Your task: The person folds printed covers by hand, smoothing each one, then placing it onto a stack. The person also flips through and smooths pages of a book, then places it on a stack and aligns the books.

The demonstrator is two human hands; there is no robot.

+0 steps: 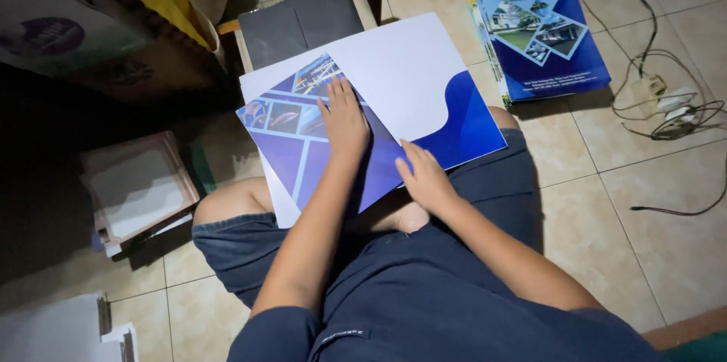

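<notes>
The right hand (pixel 425 178) lies flat, fingers extended, on the lower edge of the blue-and-white printed cover sheet (pixel 379 116) resting across the lap; the grip encloses nothing. The left hand (pixel 344 121) presses flat, fingers spread, on the folded blue panel. Beyond, a stack of blue booklets (pixel 541 32) lies on the tiled floor (pixel 628 203).

both bare forearms reach up from the lower middle of the frame toward its centre. the left hand (pixel 344 121) lies flat, palm down, fingers together and pointing to the top of the frame. the right hand (pixel 425 178) rests just right of and below it, also palm down, fingers stretched toward the upper left. the two hands are near each other but apart.
</notes>
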